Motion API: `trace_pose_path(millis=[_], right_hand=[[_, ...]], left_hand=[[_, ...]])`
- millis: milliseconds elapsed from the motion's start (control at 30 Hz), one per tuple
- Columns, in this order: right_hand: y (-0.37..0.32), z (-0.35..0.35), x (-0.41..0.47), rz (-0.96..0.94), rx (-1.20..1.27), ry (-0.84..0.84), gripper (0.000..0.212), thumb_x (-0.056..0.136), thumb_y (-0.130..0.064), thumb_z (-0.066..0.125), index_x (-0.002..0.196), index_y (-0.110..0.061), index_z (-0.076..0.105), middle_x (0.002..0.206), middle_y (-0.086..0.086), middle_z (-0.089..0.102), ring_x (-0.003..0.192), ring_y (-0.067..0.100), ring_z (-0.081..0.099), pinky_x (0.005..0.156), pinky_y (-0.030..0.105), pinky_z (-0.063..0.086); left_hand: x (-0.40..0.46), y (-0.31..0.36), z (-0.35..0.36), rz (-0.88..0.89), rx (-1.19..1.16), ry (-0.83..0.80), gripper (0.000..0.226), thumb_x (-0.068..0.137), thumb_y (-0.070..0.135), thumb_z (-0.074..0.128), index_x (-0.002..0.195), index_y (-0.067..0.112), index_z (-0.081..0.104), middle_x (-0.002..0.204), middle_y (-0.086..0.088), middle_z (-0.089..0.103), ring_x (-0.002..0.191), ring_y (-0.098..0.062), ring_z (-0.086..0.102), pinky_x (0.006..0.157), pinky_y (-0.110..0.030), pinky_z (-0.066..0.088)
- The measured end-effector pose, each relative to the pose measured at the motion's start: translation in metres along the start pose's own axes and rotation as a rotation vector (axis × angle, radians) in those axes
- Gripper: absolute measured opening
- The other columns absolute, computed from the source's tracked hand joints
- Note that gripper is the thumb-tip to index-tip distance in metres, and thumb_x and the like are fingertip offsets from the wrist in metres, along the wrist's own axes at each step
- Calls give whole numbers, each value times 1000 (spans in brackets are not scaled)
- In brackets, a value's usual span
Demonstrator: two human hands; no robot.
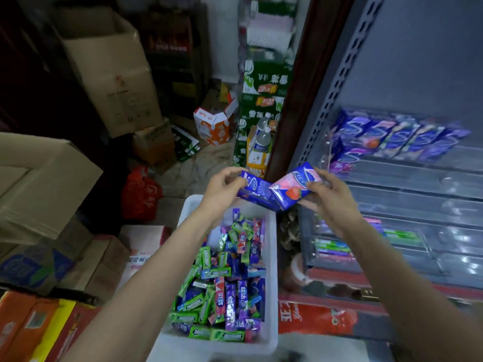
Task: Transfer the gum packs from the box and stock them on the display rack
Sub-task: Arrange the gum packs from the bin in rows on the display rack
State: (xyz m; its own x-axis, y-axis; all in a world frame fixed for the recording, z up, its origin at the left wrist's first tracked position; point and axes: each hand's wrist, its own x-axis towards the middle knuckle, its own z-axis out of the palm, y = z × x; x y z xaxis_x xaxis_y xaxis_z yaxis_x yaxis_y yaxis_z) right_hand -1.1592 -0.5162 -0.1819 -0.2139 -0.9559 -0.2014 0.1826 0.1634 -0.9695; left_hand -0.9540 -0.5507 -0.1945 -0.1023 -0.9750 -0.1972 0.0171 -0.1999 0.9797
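A white plastic box [271,259] on the floor holds several loose gum packs [224,280] in green, blue, purple and pink. Above its far end my left hand [222,189] pinches a dark blue gum pack [257,190]. My right hand [326,197] pinches a pink-and-blue strawberry gum pack [290,188] beside it, and the two packs touch. The display rack [407,184] stands to the right with clear plastic tiers. Its top row carries several blue and purple packs [397,138], and a few slim packs [337,249] lie in lower tiers.
Cardboard cartons [109,74] are stacked at the left and back. A red plastic bag [142,194] lies on the floor by the white box. Green cartons [261,105] and water bottles [262,138] stand by the rack's dark red post [303,87]. Red cartons [313,317] sit under the rack.
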Motion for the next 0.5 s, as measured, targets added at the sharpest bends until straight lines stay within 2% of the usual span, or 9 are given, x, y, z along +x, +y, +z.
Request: trace_pose_path(millis=[67,167,267,400,500], right_hand=[[-19,-25,-6,-68,-2,3,20,92,2,50,107,-10,56,100,9,65,73,15,67,69,30,59],[-44,-68,-13,-151,-7,25,17,90,1,54,103,-11,56,96,5,65,73,13,67,70,34,59],[-62,-110,-13,-213,-29,60,19,90,-1,55,99,-17,56,93,0,67,78,12,66,70,31,59],[-81,-159,3,-284,-84,127,26,90,3,54,98,-21,55,87,-4,64,68,-2,64,60,18,55],[-89,-181,24,-333,-178,112,29,89,6,54,99,-21,55,88,-3,64,71,7,63,61,21,53]], left_hand=[[-3,15,24,34,26,-12,13,92,3,52,102,11,55,95,-3,58,78,-11,62,60,-23,57],[-5,32,66,119,61,-2,10,91,3,55,94,12,52,92,-2,60,77,-8,63,54,-20,55],[-9,41,110,150,-2,40,12,91,4,57,99,12,55,88,1,61,76,-4,62,53,-15,53],[-12,47,154,168,-30,94,16,90,5,59,105,10,55,88,2,61,76,-3,61,52,-14,52],[-10,49,178,182,-20,144,18,90,6,59,107,10,55,94,0,60,81,-4,60,52,-13,52]])
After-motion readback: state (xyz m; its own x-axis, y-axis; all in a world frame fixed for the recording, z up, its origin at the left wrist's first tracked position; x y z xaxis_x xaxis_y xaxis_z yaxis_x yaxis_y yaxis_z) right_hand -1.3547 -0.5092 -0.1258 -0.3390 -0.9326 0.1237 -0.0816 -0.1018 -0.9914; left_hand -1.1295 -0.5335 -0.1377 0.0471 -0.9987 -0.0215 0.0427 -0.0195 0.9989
